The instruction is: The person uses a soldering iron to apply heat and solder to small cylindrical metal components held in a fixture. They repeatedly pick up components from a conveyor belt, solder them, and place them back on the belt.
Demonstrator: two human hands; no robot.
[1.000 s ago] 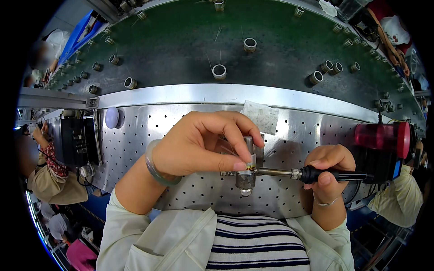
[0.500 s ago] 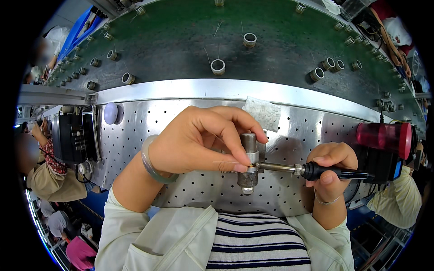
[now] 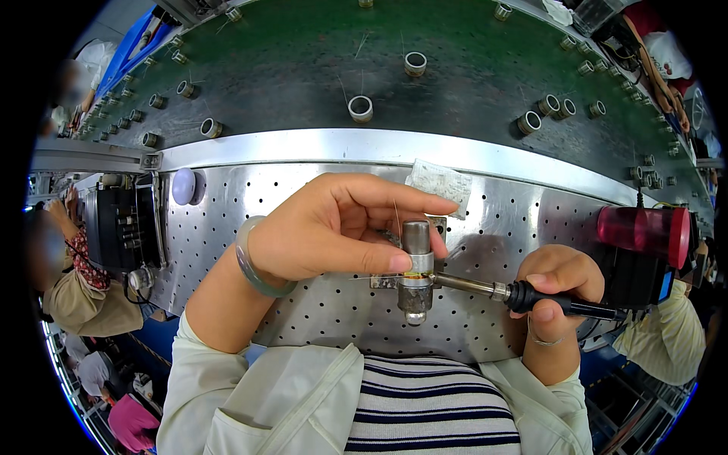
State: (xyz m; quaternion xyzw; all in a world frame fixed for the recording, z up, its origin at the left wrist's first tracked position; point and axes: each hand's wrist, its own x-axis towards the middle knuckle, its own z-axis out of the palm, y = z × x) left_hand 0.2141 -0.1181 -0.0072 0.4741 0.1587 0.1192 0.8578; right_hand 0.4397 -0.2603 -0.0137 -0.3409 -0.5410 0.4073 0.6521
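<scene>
A metal rod (image 3: 416, 236) stands in front of me over a fixture, with a bright metal ring (image 3: 419, 265) around its middle and a coppery band just below. Thin wires stick out to the left of it. My left hand (image 3: 341, 231) closes on the ring, thumb on its near left side and some fingers behind the rod; its index finger stretches out above. In my right hand (image 3: 557, 287) is a soldering iron (image 3: 542, 295) with a black handle. Its tip meets the right side of the coppery band, beneath the ring.
A perforated metal worktop (image 3: 485, 334) lies under my hands. Beyond its metal rail, a dark green belt (image 3: 288, 83) carries several metal rings with wires. A white pad (image 3: 440, 186) lies behind the rod, a purple knob (image 3: 183, 186) left, a pink container (image 3: 644, 233) right. Other people sit at both sides.
My left index finger has lifted and straightened, and the thumb has shifted slightly up. A wire now points upward beside the rod. The iron's handle has dipped slightly, its tip still at the band.
</scene>
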